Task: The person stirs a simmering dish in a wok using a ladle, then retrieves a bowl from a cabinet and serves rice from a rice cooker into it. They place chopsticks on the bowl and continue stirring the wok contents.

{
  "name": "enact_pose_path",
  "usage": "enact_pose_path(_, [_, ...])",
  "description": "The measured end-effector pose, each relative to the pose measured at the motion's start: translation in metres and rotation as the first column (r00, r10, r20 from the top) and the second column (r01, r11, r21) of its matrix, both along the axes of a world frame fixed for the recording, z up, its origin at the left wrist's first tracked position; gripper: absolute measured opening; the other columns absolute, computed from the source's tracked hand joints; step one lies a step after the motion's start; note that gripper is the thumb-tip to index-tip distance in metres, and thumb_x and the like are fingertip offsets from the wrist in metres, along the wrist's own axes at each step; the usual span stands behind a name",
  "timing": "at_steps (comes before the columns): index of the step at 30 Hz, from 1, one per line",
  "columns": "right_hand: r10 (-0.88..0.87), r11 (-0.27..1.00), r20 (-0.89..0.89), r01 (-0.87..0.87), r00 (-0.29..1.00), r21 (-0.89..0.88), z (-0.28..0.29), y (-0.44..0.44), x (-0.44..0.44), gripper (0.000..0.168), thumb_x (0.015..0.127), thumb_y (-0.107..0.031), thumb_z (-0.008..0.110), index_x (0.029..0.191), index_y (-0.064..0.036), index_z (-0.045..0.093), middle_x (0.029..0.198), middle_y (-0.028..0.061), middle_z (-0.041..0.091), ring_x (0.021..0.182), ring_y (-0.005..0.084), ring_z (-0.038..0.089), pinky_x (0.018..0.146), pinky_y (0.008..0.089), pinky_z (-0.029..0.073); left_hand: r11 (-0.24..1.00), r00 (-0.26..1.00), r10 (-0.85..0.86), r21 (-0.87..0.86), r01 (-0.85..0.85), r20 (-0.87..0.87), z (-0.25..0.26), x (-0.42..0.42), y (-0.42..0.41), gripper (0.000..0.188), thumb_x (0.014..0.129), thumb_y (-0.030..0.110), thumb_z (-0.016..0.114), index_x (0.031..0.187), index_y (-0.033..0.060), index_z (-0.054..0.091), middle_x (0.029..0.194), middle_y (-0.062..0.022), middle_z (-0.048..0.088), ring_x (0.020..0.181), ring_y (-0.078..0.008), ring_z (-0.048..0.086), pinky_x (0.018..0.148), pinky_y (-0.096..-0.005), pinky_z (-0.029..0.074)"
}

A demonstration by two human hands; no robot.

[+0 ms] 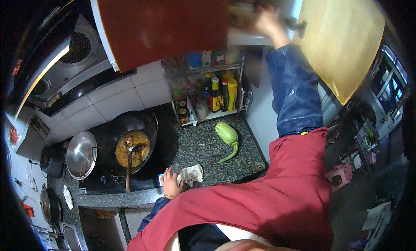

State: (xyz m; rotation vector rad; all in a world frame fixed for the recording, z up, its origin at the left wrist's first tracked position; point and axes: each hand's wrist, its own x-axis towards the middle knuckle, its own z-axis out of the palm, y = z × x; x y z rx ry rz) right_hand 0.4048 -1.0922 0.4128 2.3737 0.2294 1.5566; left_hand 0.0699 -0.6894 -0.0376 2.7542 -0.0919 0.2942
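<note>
Raised high, my right hand [268, 21] reaches into an open wall cupboard [245, 40]; it is blurred, and whether it holds anything cannot be told. My left hand [172, 182] rests on the front edge of the counter by the stove, fingers spread, beside a crumpled white cloth [191, 175]. A black wok [148, 130] on the stove holds a brown stew [122, 150] with a wooden-handled ladle [129, 169] in it. On the granite counter [195, 147] lies a pale green squash [227, 134] with a long curved stem.
A metal rack [208, 69] with bottles and jars stands against the tiled wall. The yellowish cupboard door [341, 39] hangs open at upper right, a dark red door [162, 23] at upper middle. A steel lid [81, 155] is left of the wok, below the range hood [81, 72].
</note>
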Motion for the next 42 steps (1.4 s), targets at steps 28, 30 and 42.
enact_pose_path(28, [0.719, 0.684, -0.127, -0.665, 0.683, 0.300, -0.034, 0.020, -0.241, 0.025, 0.060, -0.014, 0.077, 0.072, -0.006, 0.056, 0.115, 0.0118, 0.047, 0.110, 0.0306, 0.042, 0.092, 0.0393, 0.035, 0.974, 0.968, -0.216, -0.037, 0.222, 0.126, 0.033, 0.021, -0.048, 0.029, 0.069, 0.025, 0.068, 0.095, 0.0126, 0.062, 0.130, -0.0133, 0.041, 0.124, -0.0345, 0.034, 0.097, -0.0534, 0.029])
enact_pose_path(30, [0.719, 0.679, -0.115, -0.658, 0.685, 0.325, -0.036, 0.016, -0.242, 0.025, 0.060, -0.015, 0.077, 0.072, -0.006, 0.057, 0.114, 0.0119, 0.048, 0.109, 0.0307, 0.042, 0.092, 0.0390, 0.035, 0.970, 0.963, -0.231, -0.043, 0.239, 0.141, 0.033, 0.020, -0.053, 0.029, 0.068, 0.025, 0.068, 0.093, 0.0123, 0.063, 0.130, -0.0128, 0.041, 0.125, -0.0339, 0.034, 0.098, -0.0535, 0.029])
enact_pose_path(42, [0.418, 0.890, -0.049, -0.398, 0.907, 0.223, 0.016, -0.002, -0.089, 0.041, 0.067, -0.030, 0.075, 0.099, -0.008, 0.063, 0.123, 0.0139, 0.047, 0.110, 0.0322, 0.048, 0.093, 0.0395, 0.041, 0.984, 0.981, -0.119, -0.111, 0.137, 0.152, 0.032, -0.004, -0.042, 0.025, 0.070, 0.025, 0.068, 0.092, 0.0129, 0.064, 0.129, -0.0131, 0.042, 0.125, -0.0345, 0.034, 0.098, -0.0500, 0.028])
